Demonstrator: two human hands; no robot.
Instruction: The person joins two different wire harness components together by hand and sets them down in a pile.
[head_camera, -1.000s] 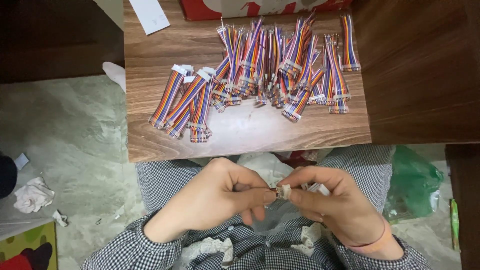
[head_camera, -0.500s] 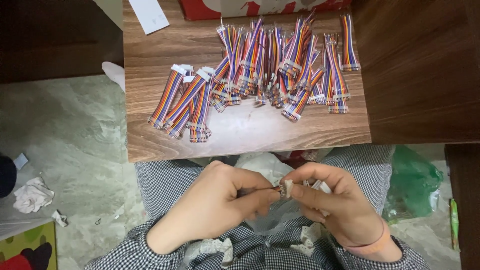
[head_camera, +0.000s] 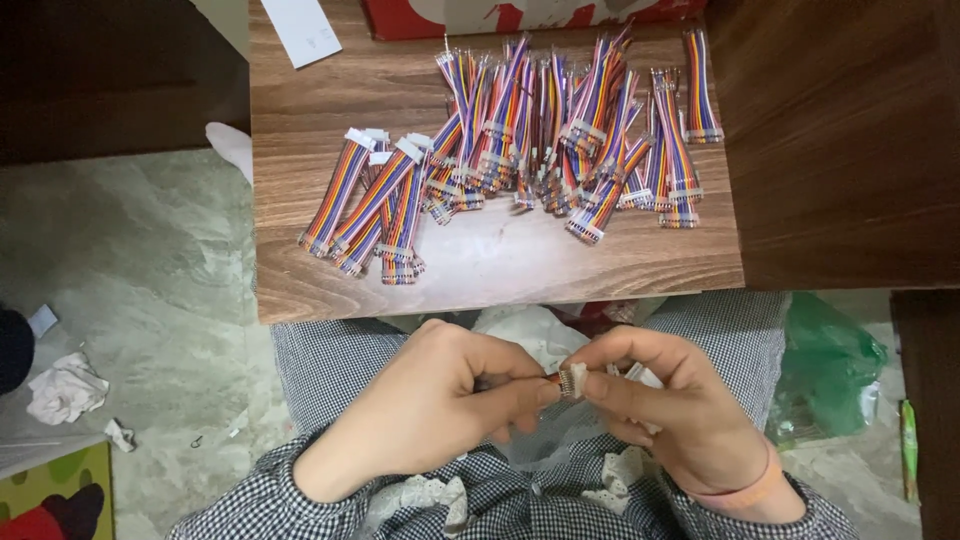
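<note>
While both hands meet over the lap at six o'clock, the left hand (head_camera: 425, 405) and right hand (head_camera: 675, 415) each keep a closed grip on a small white connector (head_camera: 572, 381) pinched between fingertips. Rainbow ribbon cables (head_camera: 560, 130) lie heaped at twelve o'clock on the table (head_camera: 500, 265).

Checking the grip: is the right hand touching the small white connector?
Touching. The head view shows the right hand pinching the white connector between thumb and fingertips, no gap.
</note>
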